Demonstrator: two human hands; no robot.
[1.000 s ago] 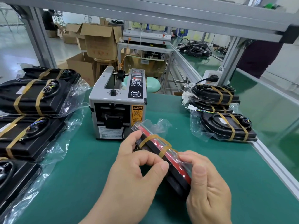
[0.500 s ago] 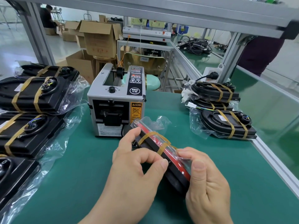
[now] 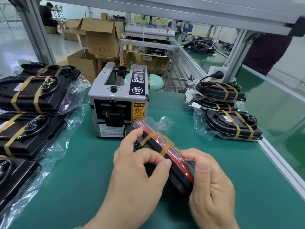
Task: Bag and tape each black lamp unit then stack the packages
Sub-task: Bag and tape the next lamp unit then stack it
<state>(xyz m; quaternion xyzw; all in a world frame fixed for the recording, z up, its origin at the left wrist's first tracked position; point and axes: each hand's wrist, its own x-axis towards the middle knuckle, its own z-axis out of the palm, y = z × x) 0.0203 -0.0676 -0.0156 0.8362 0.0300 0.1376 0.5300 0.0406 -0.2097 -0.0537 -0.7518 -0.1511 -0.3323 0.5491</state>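
Note:
A bagged black lamp unit [image 3: 179, 169] with a red lens stands on its edge on the green mat, held between both hands. Two strips of tan tape [image 3: 158, 142] cross its top. My left hand [image 3: 138, 176] grips its left side, thumb and fingers curled over the edge. My right hand [image 3: 209, 184] holds the near right end, fingertips pressing on the clear bag near the tape. Taped packages are stacked at the right [image 3: 231, 124] and at the left [image 3: 31, 95].
A grey tape dispenser [image 3: 118, 100] stands just behind the held unit. Loose bag ends [image 3: 72, 96] spill from the left stacks. An aluminium rail [image 3: 280, 162] edges the mat on the right. Cardboard boxes [image 3: 100, 37] and a person [image 3: 47, 14] are beyond the bench.
The hands and the unit have barely shifted; my right fingertips have slid a little along the bag top. The camera view has tilted slightly.

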